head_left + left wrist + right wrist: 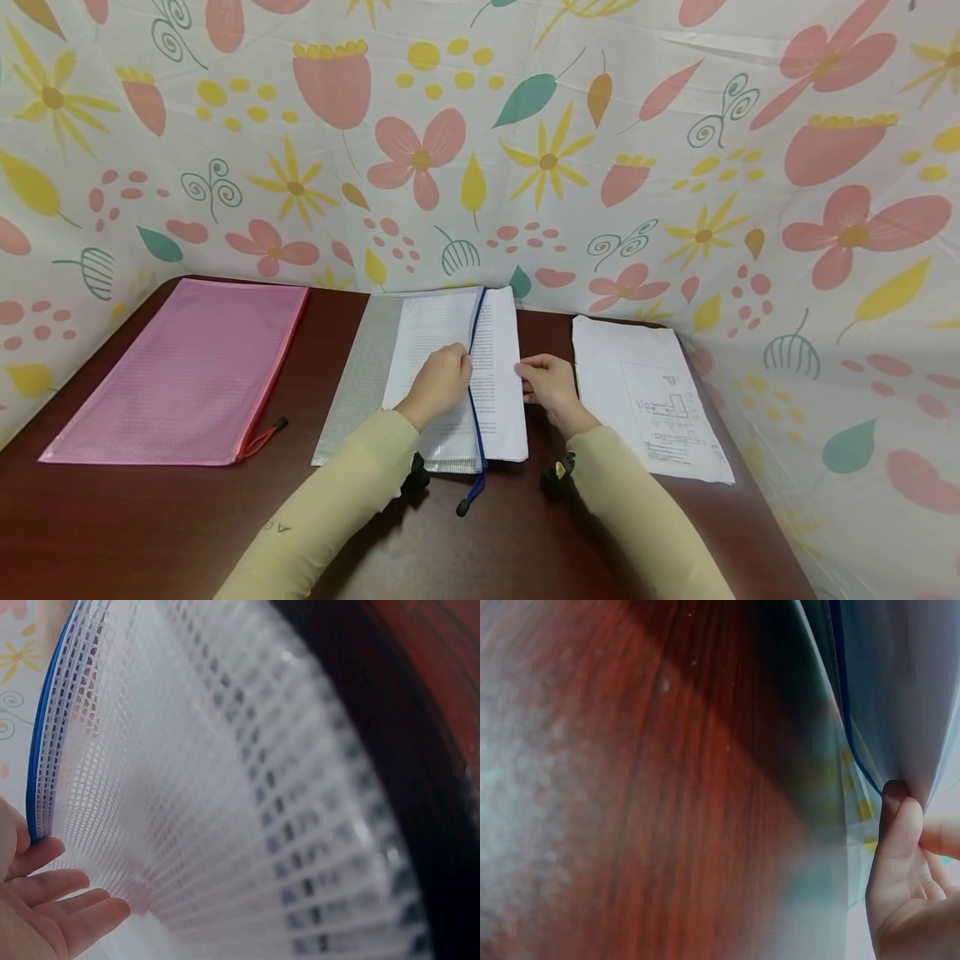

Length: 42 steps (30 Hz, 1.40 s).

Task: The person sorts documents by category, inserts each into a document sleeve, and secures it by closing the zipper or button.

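- The left hand (441, 379) grips the clear folder (354, 400) by its blue zip (476, 425); the right hand (551, 387) pinches the sheets (501, 429) by their outer edge.
- The sheets lie mid-table, partly inside the clear folder, a strip showing past the blue zip.
- For a clean slide, the left hand should probably lift the mouth while the right hand keeps the sheets square.
- Two folders: one clear, one pink (180, 375).
- Two paper sets: sheets and printout (645, 383); pages uncountable.
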Each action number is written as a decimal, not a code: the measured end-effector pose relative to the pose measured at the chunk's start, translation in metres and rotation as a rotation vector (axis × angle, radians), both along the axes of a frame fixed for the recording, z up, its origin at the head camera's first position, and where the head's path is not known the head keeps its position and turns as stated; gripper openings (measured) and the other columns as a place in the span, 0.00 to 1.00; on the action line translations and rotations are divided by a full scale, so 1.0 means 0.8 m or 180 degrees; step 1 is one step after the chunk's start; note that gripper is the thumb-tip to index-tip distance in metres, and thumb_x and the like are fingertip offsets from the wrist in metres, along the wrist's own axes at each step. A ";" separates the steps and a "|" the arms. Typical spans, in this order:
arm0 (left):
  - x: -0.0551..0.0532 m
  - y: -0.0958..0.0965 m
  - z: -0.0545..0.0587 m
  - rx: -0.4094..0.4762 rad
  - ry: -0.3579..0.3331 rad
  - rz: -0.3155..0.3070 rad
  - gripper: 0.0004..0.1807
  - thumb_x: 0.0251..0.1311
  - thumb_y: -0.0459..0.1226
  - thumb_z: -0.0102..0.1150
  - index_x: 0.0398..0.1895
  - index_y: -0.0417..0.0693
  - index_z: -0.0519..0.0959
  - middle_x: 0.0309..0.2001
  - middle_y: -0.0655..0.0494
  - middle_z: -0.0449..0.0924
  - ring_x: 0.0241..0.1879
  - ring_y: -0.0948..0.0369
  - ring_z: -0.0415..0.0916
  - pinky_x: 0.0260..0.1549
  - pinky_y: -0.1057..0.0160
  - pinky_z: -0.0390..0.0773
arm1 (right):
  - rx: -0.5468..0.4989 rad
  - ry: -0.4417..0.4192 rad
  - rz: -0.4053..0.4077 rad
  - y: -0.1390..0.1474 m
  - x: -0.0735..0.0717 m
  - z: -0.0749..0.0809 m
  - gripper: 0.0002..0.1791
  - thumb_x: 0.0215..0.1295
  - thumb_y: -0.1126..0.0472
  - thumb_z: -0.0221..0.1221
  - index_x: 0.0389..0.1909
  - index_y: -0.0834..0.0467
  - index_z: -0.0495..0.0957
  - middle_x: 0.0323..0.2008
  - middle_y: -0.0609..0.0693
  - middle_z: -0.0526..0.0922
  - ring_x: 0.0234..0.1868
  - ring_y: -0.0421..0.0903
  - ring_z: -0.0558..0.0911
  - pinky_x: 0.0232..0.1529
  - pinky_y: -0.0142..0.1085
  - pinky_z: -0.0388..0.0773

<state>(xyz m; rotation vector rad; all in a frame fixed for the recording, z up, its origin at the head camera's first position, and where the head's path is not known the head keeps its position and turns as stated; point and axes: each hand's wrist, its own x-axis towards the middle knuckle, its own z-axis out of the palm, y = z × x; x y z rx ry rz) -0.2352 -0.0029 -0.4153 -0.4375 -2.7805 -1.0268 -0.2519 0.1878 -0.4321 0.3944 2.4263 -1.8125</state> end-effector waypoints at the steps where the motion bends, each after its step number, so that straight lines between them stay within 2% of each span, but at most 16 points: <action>1: 0.000 0.000 0.000 0.0002 0.0017 -0.0001 0.10 0.68 0.33 0.45 0.30 0.39 0.74 0.27 0.50 0.76 0.25 0.59 0.72 0.27 0.63 0.74 | 0.0010 0.0021 -0.0004 -0.001 0.000 0.000 0.13 0.62 0.60 0.60 0.45 0.63 0.78 0.34 0.53 0.82 0.23 0.40 0.81 0.23 0.33 0.79; 20: 0.001 0.001 0.001 0.0049 0.0008 -0.0045 0.11 0.68 0.33 0.44 0.29 0.39 0.74 0.25 0.51 0.75 0.23 0.61 0.70 0.24 0.66 0.72 | 0.0105 0.0196 0.0006 -0.011 0.002 0.001 0.12 0.61 0.60 0.61 0.43 0.62 0.81 0.34 0.56 0.83 0.22 0.42 0.81 0.22 0.34 0.80; 35: -0.002 0.003 0.000 0.0012 0.0032 -0.0041 0.11 0.68 0.33 0.44 0.30 0.39 0.74 0.26 0.50 0.76 0.25 0.59 0.72 0.27 0.63 0.74 | 0.0633 0.0365 0.0053 -0.021 0.003 0.003 0.11 0.60 0.59 0.62 0.41 0.61 0.84 0.32 0.58 0.84 0.23 0.44 0.82 0.25 0.40 0.82; 42: -0.002 0.005 0.001 0.0093 -0.0046 -0.0107 0.11 0.69 0.34 0.43 0.30 0.40 0.74 0.25 0.52 0.75 0.24 0.61 0.70 0.25 0.65 0.73 | 0.0745 0.0385 0.0089 -0.028 0.003 0.004 0.11 0.60 0.59 0.62 0.40 0.60 0.84 0.33 0.58 0.85 0.23 0.45 0.83 0.22 0.35 0.80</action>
